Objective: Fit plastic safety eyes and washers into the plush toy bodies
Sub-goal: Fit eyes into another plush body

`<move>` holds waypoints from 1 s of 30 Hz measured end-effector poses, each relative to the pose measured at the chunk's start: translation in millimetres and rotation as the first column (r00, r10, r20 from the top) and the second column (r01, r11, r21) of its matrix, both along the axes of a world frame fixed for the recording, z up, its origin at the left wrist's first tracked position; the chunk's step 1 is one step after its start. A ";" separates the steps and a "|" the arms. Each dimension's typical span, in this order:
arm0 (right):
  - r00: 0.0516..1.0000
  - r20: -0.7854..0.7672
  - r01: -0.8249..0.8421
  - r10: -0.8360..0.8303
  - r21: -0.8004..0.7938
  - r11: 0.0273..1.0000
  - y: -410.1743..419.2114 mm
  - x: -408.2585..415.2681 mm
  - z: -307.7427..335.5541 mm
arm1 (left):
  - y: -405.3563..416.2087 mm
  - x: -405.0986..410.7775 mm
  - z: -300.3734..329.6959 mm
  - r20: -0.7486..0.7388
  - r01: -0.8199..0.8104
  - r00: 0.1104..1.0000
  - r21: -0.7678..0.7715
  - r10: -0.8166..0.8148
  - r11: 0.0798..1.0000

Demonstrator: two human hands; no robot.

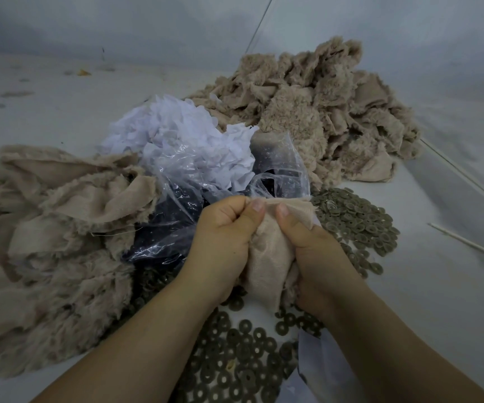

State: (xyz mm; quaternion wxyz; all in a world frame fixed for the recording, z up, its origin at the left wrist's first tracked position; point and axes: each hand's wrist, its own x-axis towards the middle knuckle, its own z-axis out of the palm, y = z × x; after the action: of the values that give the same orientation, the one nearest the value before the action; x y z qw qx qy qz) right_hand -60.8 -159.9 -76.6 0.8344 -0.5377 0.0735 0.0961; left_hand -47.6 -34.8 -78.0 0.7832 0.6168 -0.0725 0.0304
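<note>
Two bare hands meet over a spread of grey-brown washers (236,370), both clamped on one beige plush body (267,257) turned inside out. The left hand (223,237) and right hand (313,251) grip it from either side, thumbs pinching its upper edge. The body's long axis runs nearly straight away from the person, its pinched edge pointing toward the far end and its lower end hanging down just above the washers. Its lower right side is covered by the right hand's fingers, and no eye can be made out on it.

Just beyond the plush body lies a clear plastic bag (176,225) with dark contents too blurred to name. Left of the body sits a heap of beige fur pieces (54,242), cut off at the frame edge. Behind the bag is crumpled white fabric (182,135), and farthest back a second beige fur pile (322,112).
</note>
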 end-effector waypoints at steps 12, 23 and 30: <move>0.976 -0.171 -0.085 0.134 0.264 0.961 4.4 -1.9 3.8 | -5.1 -3.4 -0.4 0.071 -0.058 0.996 0.054 0.055 0.997; 0.956 -0.183 -0.134 0.228 0.420 0.898 7.8 -3.5 0.0 | -9.7 -2.3 -1.2 0.153 -0.189 0.974 0.130 0.169 0.973; 0.968 -0.169 -0.105 0.187 0.404 0.909 10.0 -4.8 -2.1 | -6.7 -0.9 -4.4 0.125 -0.205 0.974 0.135 0.188 0.969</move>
State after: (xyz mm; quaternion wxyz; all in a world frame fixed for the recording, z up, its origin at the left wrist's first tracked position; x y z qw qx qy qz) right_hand -65.6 -149.9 -78.7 0.9035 -0.3511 0.0972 0.2258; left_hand -48.5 -41.5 -82.3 0.7234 0.6743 -0.0567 0.1370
